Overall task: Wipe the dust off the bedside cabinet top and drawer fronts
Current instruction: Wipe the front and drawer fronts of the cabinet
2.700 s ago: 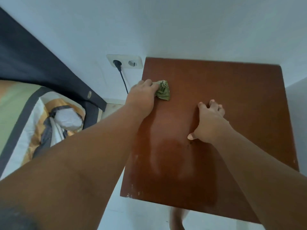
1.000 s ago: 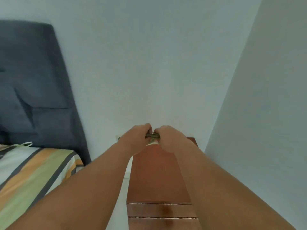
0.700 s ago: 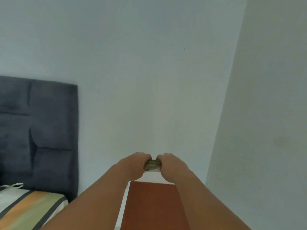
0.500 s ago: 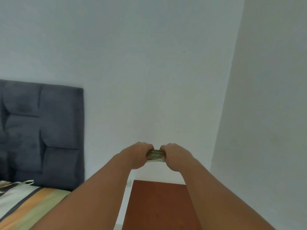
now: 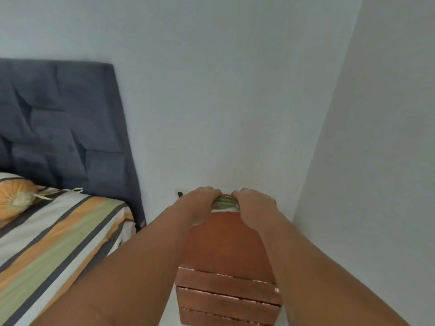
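Observation:
The reddish-brown bedside cabinet (image 5: 226, 245) stands in the corner below my arms, its top bare and several drawer fronts (image 5: 223, 300) showing beneath the front edge. A small green cloth (image 5: 224, 201) is bunched between my two hands, held in the air above the back of the cabinet top. My left hand (image 5: 200, 205) grips its left end and my right hand (image 5: 254, 205) grips its right end. Most of the cloth is hidden inside my fists.
A bed with a striped green, orange and white cover (image 5: 58, 236) lies to the left, with a dark blue padded headboard (image 5: 61, 128) behind it. A wall socket (image 5: 180, 193) peeks out beside my left hand. White walls close the corner at back and right.
My right hand left the cabinet top and joined the left on the cloth, which was lifted off the surface. The view tilted up to the wall, then came back down to the drawer fronts.

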